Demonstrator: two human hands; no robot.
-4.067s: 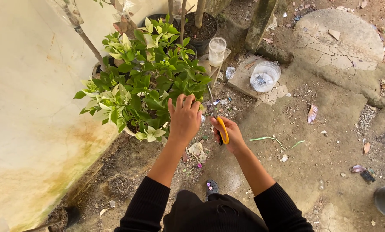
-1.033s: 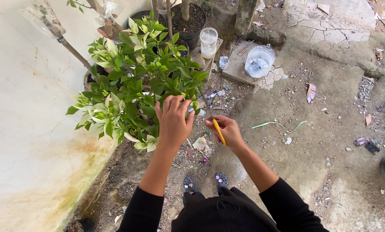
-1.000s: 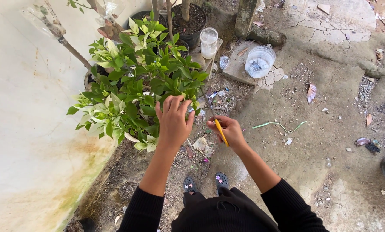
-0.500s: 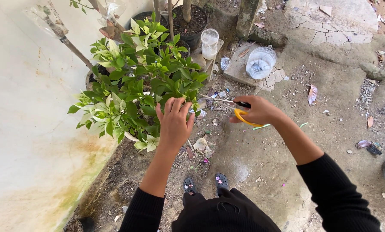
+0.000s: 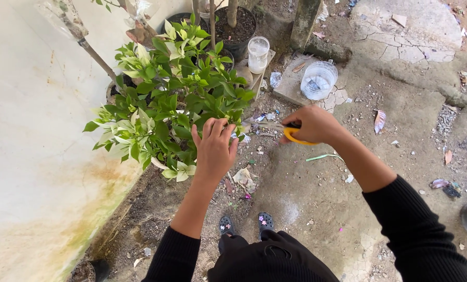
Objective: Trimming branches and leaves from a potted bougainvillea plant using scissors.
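Head view: one leafy potted shrub (image 5: 176,99) stands by the wall. The left hand (image 5: 214,151), fingers spread open, touches its foliage; the right hand (image 5: 313,124) grips one pair of yellow-handled scissors (image 5: 280,129), blades at the leaves. Two clear plastic cups (image 5: 318,80) sit behind.

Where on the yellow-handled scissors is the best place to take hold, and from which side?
By the yellow loop handles, coming from the right, away from the plant. The scissors lie roughly level with the blades pointing left into the leaves, so the handles are the only clear end; the right hand already wraps them there, while the left hand is at the foliage.
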